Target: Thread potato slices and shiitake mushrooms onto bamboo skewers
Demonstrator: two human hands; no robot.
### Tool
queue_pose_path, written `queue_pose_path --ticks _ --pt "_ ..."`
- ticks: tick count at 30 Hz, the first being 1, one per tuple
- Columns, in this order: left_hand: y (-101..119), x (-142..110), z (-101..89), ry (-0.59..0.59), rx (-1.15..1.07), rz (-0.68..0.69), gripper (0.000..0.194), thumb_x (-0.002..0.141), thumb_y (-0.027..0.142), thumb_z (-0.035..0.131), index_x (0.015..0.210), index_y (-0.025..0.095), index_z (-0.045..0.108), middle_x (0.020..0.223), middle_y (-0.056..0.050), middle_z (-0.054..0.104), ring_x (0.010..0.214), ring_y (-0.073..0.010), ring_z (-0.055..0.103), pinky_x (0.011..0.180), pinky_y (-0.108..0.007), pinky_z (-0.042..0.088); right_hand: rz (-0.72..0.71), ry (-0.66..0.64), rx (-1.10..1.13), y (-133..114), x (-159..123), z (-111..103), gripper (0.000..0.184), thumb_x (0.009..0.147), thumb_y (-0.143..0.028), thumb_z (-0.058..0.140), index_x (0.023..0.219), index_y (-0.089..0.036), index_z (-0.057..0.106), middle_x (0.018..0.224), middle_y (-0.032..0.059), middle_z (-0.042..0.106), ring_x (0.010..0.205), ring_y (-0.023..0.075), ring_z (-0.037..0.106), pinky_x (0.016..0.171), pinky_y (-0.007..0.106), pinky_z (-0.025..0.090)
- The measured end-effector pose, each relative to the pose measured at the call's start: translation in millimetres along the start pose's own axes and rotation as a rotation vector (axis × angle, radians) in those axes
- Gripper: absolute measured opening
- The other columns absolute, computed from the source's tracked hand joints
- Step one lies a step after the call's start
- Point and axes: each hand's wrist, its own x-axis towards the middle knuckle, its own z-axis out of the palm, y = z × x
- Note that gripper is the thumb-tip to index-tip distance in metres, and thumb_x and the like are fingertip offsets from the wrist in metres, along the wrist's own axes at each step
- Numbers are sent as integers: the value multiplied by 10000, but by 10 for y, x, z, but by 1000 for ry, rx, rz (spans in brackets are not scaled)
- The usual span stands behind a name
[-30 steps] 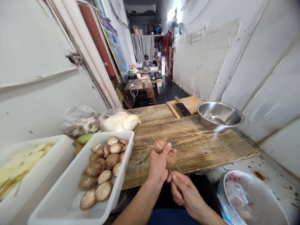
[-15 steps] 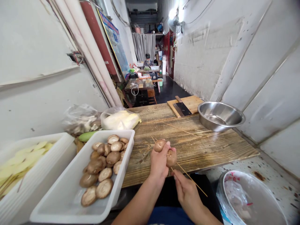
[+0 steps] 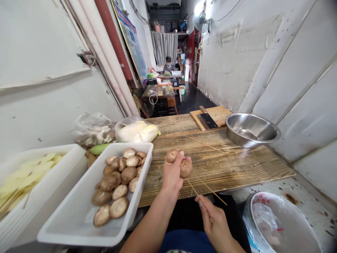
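Observation:
My left hand (image 3: 172,175) is closed round two brown shiitake mushrooms (image 3: 179,162) threaded on thin bamboo skewers (image 3: 202,185). The skewers stick out toward me from under the lower mushroom. My right hand (image 3: 212,216) is below them, its fingers pinching the near end of one skewer. Both hands hover over the near edge of a wooden table (image 3: 223,165).
A white tray (image 3: 79,225) of shiitake mushrooms sits to my left, with a white tub of pale slices (image 3: 26,175) beyond it. Bagged vegetables (image 3: 137,131), a cutting board with a cleaver (image 3: 210,117), a steel bowl (image 3: 251,130) and loose skewers lie on the table. A lined bin (image 3: 279,225) stands at lower right. A person sits far down the corridor.
My right hand has slid down away from the mushrooms, so more of the skewers shows. My left hand has moved the mushrooms slightly left.

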Motion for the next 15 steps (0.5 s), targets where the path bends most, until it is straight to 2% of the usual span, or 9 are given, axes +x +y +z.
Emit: queue_pose_path --ticks 3,5,8,10,12,15 --pt "74 -33 29 -13 9 25 379 592 261 802 859 148 558 615 47 566 578 -127 621 666 -316 531 -128 34 -74 19 17 15 281 914 -114 414 1144 -154 572 891 94 723 726 142 705 704 189 551" --pt "81 -84 52 -21 21 39 359 617 265 787 862 148 552 610 46 561 575 -125 619 651 -298 524 -158 47 -90 25 23 27 296 914 -115 415 1171 -158 555 857 82 719 652 133 692 659 188 555" --pt "73 -174 74 -32 53 70 354 655 275 764 905 153 545 629 39 567 580 -124 620 628 -271 507 -80 -10 -70 17 21 33 262 925 -148 411 1124 -169 581 757 45 689 475 100 599 512 164 516" --pt "90 -240 80 -58 69 94 397 667 292 758 973 166 537 640 37 571 588 -134 626 620 -269 501 -1 -48 -38 13 8 24 249 939 -185 399 1083 -181 602 675 17 646 428 95 540 457 164 476" --pt "132 -308 82 -142 30 90 454 719 394 703 1081 193 515 664 29 573 606 -157 638 629 -294 506 45 -82 1 27 -20 12 264 952 -217 378 1080 -195 608 606 -4 599 421 101 518 440 170 450" --pt "201 -402 85 -278 -58 58 504 817 556 507 1218 255 452 814 -11 599 618 -175 648 609 -321 507 85 -139 61 86 -90 17 288 962 -259 364 1102 -210 611 593 -6 587 426 107 516 441 180 436"
